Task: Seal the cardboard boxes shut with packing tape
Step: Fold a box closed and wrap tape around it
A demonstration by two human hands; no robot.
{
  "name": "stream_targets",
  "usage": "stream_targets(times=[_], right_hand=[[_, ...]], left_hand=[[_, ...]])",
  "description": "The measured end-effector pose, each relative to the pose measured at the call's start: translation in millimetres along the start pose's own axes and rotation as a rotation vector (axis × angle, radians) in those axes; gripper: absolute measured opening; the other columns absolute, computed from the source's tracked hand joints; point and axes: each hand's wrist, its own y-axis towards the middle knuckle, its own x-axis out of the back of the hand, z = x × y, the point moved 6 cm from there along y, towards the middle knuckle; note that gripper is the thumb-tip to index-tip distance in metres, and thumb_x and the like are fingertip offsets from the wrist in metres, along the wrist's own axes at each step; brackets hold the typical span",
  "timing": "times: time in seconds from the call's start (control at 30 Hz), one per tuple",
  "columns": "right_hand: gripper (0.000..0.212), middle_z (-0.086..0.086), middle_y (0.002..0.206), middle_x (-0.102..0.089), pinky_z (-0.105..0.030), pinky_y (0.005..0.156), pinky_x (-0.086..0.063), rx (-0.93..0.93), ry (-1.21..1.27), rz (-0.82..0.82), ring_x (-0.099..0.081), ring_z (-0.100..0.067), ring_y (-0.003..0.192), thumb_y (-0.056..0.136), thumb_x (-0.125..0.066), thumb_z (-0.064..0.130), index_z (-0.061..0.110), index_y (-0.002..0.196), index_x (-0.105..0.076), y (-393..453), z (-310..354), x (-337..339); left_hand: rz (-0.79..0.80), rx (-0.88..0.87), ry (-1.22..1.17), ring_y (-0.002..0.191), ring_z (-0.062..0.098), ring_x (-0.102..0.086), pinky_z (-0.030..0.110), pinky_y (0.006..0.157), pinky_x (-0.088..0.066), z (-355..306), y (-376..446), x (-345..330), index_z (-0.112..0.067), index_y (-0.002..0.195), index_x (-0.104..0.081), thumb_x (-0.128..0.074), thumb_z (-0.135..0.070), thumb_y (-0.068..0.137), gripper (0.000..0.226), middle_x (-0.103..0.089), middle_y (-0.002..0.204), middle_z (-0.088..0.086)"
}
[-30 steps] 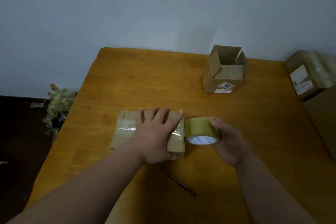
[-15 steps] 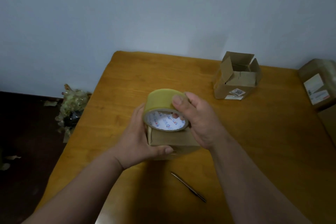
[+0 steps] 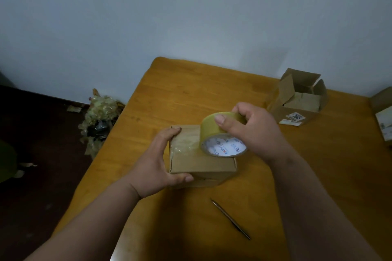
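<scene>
Nearest me, a thin dark pen-like tool point(image 3: 230, 219) lay untouched on the worktop point(image 3: 318, 176), just in front of the box. Beyond it my left hand point(image 3: 158, 165) held the closed cardboard box point(image 3: 201, 166) by its left end, fingers over the far top edge and thumb curled round the near corner, where a second earlier that palm had lain flat on top. My right hand point(image 3: 252, 131) gripped the tape roll point(image 3: 220, 135), thumb across its outer band; the roll had come up from the worktop beside the box and now sat tilted over the box's top, right of centre. A glossy strip of clear tape point(image 3: 184, 148) already crossed the lid, so I judged this pass was adding another band, and the free end would need finding first. Farther right stood an open box point(image 3: 299, 101) with its flaps up, still to seal, and another package point(image 3: 384, 121) at the frame's edge. Crumpled wrapping point(image 3: 101, 112) lay on the floor by the wall.
</scene>
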Motion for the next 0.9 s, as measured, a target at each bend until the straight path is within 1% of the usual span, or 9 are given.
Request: stream_targets(times=[0.1, 0.2, 0.3, 0.37, 0.5, 0.6, 0.67, 0.83, 0.9], right_hand=[[0.049, 0.000, 0.058, -0.048, -0.019, 0.047, -0.031, 0.049, -0.101, -0.023, -0.040, -0.004, 0.050, 0.079, -0.071, 0.053, 0.006, 0.073, -0.059, -1.9, 0.0, 11.4], [0.034, -0.004, 0.061, -0.059, -0.027, 0.049, -0.038, 0.037, -0.223, -0.030, -0.047, -0.006, 0.051, 0.080, -0.072, 0.046, 0.014, 0.071, -0.063, -7.4, -8.9, 25.8], [0.029, 0.001, 0.062, -0.059, -0.031, 0.050, -0.041, 0.010, -0.273, -0.029, -0.051, -0.009, 0.054, 0.080, -0.073, 0.044, 0.019, 0.073, -0.062, -11.3, -13.3, 24.8], [0.029, 0.001, 0.064, -0.061, -0.031, 0.051, -0.041, 0.012, -0.316, -0.026, -0.054, -0.012, 0.056, 0.080, -0.072, 0.046, 0.020, 0.074, -0.061, -12.1, -10.6, 24.6], [0.033, 0.002, 0.067, -0.062, -0.029, 0.051, -0.041, -0.004, -0.375, 0.008, -0.057, -0.013, 0.060, 0.077, -0.069, 0.054, 0.022, 0.075, -0.062, -16.3, -8.7, 29.7], [0.043, 0.000, 0.069, -0.066, -0.030, 0.053, -0.046, -0.074, -0.399, 0.081, -0.062, -0.013, 0.065, 0.068, -0.066, 0.065, 0.023, 0.074, -0.063, -19.0, -10.4, 33.5], [0.045, -0.001, 0.071, -0.067, -0.034, 0.056, -0.049, -0.104, -0.423, 0.121, -0.063, -0.015, 0.068, 0.067, -0.065, 0.067, 0.023, 0.074, -0.064, -19.2, -12.8, 34.6], [0.043, 0.001, 0.067, -0.060, -0.029, 0.052, -0.039, -0.178, -0.586, 0.131, -0.057, -0.013, 0.066, 0.073, -0.069, 0.062, 0.021, 0.069, -0.058, -12.9, -35.1, 35.8], [0.049, 0.007, 0.072, -0.055, -0.027, 0.054, -0.035, -0.223, -0.643, 0.123, -0.055, -0.011, 0.071, 0.076, -0.069, 0.063, 0.016, 0.074, -0.053, -13.3, -50.9, 30.7]], left_hand=[[0.010, 0.023, -0.013, 0.131, -0.022, -0.021, 0.007, 0.100, -0.027, 2.5, -0.4, 2.8, -0.048, 0.141, -0.023, -0.087, -0.055, 0.053, 0.109, -0.021, 0.143, -0.038], [0.009, 0.046, -0.016, 0.128, -0.026, -0.021, -0.002, 0.093, -0.026, 6.0, -4.0, 6.3, -0.052, 0.139, -0.022, -0.090, -0.050, 0.053, 0.110, -0.023, 0.144, -0.035], [0.023, 0.051, -0.005, 0.132, -0.018, -0.024, 0.000, 0.101, -0.026, 5.2, -2.9, 4.8, -0.046, 0.142, -0.022, -0.091, -0.048, 0.052, 0.113, -0.027, 0.147, -0.023], [0.040, 0.059, 0.017, 0.132, -0.014, -0.028, -0.002, 0.101, -0.023, 4.4, -2.5, 5.8, -0.049, 0.141, -0.019, -0.089, -0.056, 0.048, 0.116, -0.026, 0.148, -0.022], [0.083, 0.049, 0.088, 0.133, -0.003, -0.030, 0.006, 0.103, -0.025, 2.3, -1.5, 8.7, -0.059, 0.137, -0.014, -0.080, -0.072, 0.041, 0.117, -0.018, 0.139, -0.041], [0.089, 0.059, 0.083, 0.136, 0.002, -0.033, 0.023, 0.111, -0.031, 1.8, 0.3, 8.7, -0.045, 0.144, -0.020, -0.085, -0.063, 0.043, 0.121, -0.025, 0.141, -0.034], [0.086, 0.068, 0.078, 0.135, 0.003, -0.035, 0.026, 0.111, -0.033, 1.3, -0.2, 8.6, -0.039, 0.147, -0.022, -0.090, -0.054, 0.046, 0.122, -0.030, 0.143, -0.026], [0.090, 0.076, 0.053, 0.131, -0.001, -0.035, 0.009, 0.101, -0.032, 0.4, -1.4, 7.4, -0.046, 0.142, -0.023, -0.095, -0.040, 0.050, 0.117, -0.025, 0.139, -0.036], [0.094, 0.092, 0.038, 0.131, -0.001, -0.035, 0.010, 0.101, -0.032, 0.8, -0.1, 7.6, -0.047, 0.141, -0.023, -0.095, -0.038, 0.050, 0.116, -0.025, 0.138, -0.037]])
